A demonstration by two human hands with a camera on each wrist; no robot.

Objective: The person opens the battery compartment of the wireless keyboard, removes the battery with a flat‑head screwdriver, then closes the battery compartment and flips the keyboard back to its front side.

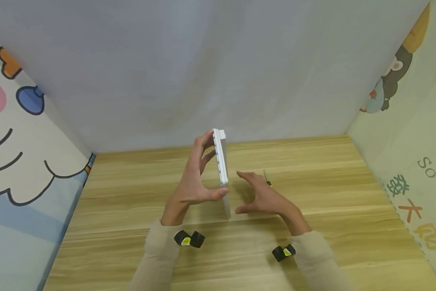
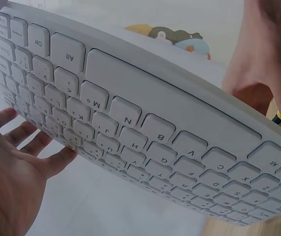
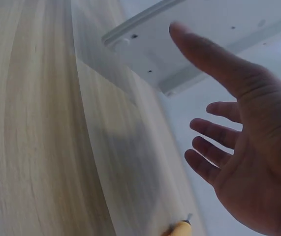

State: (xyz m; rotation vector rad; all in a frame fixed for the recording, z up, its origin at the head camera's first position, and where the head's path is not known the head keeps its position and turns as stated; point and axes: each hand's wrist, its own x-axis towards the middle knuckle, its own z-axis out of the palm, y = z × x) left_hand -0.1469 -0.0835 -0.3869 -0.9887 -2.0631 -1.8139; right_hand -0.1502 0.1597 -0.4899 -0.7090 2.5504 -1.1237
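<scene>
Light wood-grain tabletop point(image 1: 331, 198) runs back to a plain grey wall point(image 1: 269, 72). Left wall point(image 1: 7, 230): white cartoon point(image 1: 25, 178), black outlines, pink, orange, blue patches. Right wall point(image 1: 396, 141): pale green, cartoon figures point(image 1: 398, 70) up top, Chinese characters point(image 1: 410, 210) and "SO" lettering point(image 1: 426, 167) lower. Soft shadows.

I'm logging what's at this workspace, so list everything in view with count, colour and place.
keyboard: 1, white, held on edge in the left hand
screwdriver: 1, black and yellow handle, metal shaft, on the table beyond the right hand
table: 1, light wood grain, below the hands
back wall: 1, greyish white, behind the table
left wall: 1, white and blue with cartoon art
right wall: 1, pale green with cartoon art and lettering
wrist cameras: 2, black with yellow-green labels, one per wrist
sleeves: 2, cream, on the forearms
hands: 2, bare, left gripping the keyboard, right apart from it
</scene>
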